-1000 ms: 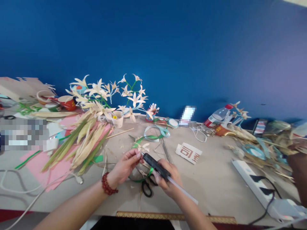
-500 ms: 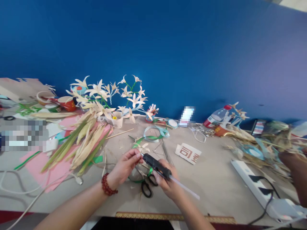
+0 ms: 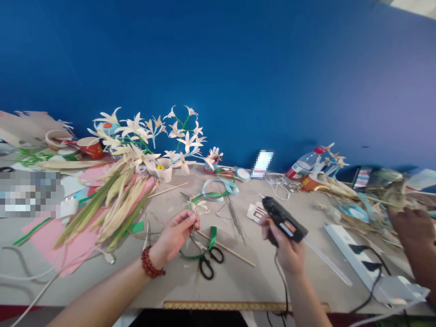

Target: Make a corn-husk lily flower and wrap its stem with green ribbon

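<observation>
My right hand (image 3: 284, 243) grips a black hot glue gun (image 3: 284, 220), raised over the right-centre of the table. Its nozzle points up and left, and a clear glue stick (image 3: 329, 263) juts from the back. My left hand (image 3: 179, 234), wearing a red bead bracelet, is closed in a pinch. A thin, stem-like bit shows below the fingertips, but what they hold is too small to name. Pale petal-like pieces (image 3: 201, 206) appear just beyond those fingers. Black-handled scissors (image 3: 207, 268) and a green ribbon (image 3: 213, 236) lie right of that hand, beside a thin wooden stick (image 3: 235, 254).
Corn husks (image 3: 122, 209) lie on pink paper at left. Pale husk flowers (image 3: 146, 136) stand along the blue wall. A white power strip (image 3: 354, 254) and another person's hand (image 3: 413, 227) are at right. A plastic bottle (image 3: 304, 163) leans near the wall.
My right hand has carried the glue gun away from the left fingers, to the right. The left hand stays pinched in nearly the same place. The other person's hand has come further into view.
</observation>
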Tool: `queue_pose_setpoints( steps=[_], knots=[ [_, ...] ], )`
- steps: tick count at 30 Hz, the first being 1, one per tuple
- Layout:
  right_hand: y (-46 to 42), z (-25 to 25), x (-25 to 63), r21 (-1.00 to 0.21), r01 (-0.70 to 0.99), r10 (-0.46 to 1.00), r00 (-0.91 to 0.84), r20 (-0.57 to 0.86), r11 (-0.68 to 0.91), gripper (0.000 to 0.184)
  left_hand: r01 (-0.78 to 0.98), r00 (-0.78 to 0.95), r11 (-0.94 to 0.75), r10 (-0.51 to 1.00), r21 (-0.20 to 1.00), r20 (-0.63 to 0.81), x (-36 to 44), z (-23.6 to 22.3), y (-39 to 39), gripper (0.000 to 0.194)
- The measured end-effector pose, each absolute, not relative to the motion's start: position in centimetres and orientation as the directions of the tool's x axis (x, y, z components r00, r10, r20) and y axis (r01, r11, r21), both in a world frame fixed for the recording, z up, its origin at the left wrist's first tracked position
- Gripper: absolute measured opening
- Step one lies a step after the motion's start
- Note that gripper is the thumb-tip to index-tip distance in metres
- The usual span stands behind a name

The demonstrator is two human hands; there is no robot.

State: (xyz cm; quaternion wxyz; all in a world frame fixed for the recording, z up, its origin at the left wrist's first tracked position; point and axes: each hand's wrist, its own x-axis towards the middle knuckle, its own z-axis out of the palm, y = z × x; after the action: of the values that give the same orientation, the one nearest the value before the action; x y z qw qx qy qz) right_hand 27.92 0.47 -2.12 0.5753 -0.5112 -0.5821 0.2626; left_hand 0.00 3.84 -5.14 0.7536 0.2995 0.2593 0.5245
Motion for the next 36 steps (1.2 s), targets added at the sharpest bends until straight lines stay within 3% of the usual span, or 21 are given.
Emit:
queue_pose_setpoints(
  steps=[3,5,9,14,18,25,29,33,36],
  knots=[
    [0.9,-2.4,32.3,-0.669,0.739,0.864,0.284,0.416,0.080,0.023,-0.636,0.316,0.273,0.946,0.722,-0.079,0.0,-5.1,3.8,0.013],
    [0.9,-3.4,34.5,-0.444,0.896,0.901,0.204,0.384,-0.014,0.028,-0.637,0.318,0.275,0.945,0.720,-0.080,0.0,-5.1,3.9,0.013],
    [0.6,-5.6,36.4,-0.161,0.987,0.958,0.019,0.287,0.028,0.032,-0.637,0.324,0.280,0.943,0.718,-0.080,0.0,-5.2,3.9,0.012],
    [0.4,-6.4,36.8,-0.025,0.999,0.966,-0.040,0.254,0.048,0.034,-0.644,0.318,0.271,0.945,0.716,-0.072,0.0,-5.5,4.0,0.010],
    [0.7,-6.3,36.9,0.017,0.993,0.965,-0.116,0.234,0.115,0.038,-0.647,0.320,0.272,0.945,0.713,-0.070,0.0,-5.5,4.0,0.011],
    [0.7,-5.4,37.3,0.066,0.985,0.984,-0.165,0.064,0.161,0.038,-0.665,0.321,0.279,0.944,0.693,-0.072,0.1,-5.1,4.0,0.012],
    [0.6,-4.2,36.3,0.094,0.989,0.982,-0.130,0.135,0.118,0.030,-0.671,0.314,0.268,0.947,0.691,-0.063,-0.2,-4.8,4.2,0.012],
    [0.6,-3.3,31.6,-0.133,0.958,0.944,-0.217,0.249,0.256,0.021,-0.679,0.256,0.201,0.966,0.706,-0.029,-0.8,-4.1,4.7,0.016],
    [0.7,-2.9,26.8,-0.362,0.798,0.876,-0.440,0.197,0.482,0.017,-0.681,0.231,0.188,0.972,0.708,-0.036,-1.1,-3.9,4.9,0.015]
  ],
)
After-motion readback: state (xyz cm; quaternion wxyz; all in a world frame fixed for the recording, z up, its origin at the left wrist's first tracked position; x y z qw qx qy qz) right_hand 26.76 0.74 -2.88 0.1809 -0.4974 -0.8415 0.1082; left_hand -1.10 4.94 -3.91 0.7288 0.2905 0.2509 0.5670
